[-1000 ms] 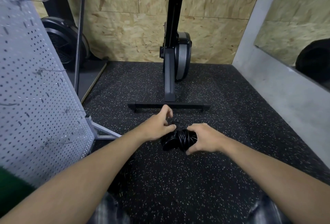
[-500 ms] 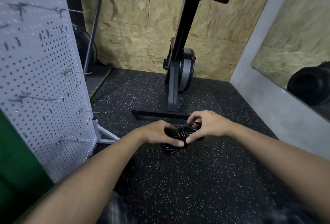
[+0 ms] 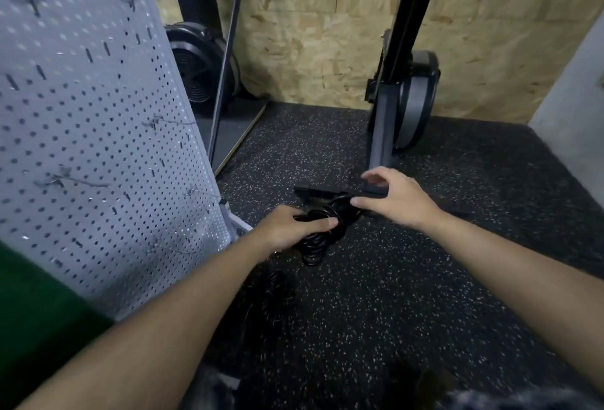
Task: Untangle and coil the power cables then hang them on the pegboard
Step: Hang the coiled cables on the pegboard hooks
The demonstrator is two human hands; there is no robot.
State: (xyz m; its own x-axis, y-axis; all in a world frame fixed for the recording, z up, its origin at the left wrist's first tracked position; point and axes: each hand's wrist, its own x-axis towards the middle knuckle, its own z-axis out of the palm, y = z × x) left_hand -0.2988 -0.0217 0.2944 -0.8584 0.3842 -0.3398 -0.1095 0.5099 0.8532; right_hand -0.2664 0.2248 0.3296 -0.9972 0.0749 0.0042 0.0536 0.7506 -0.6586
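Note:
A coiled black power cable hangs in front of me above the floor. My left hand grips the coil round its middle, thumb across the loops. To the right of the coil, my right hand has its fingers spread and relaxed, with the thumb tip touching the coil's upper right edge. The grey pegboard stands close on the left, tilted in view, with thin wire hooks sticking out of it. No cable hangs on the hooks that I can see.
A black exercise machine stands on the speckled rubber floor just beyond my hands, its foot bar right behind them. A fan-wheel machine sits behind the pegboard. OSB wall at the back, grey wall on the right.
My view has swung left toward the pegboard. The right hand has let go of the coil and opened; the left hand now carries it alone, shifted left.

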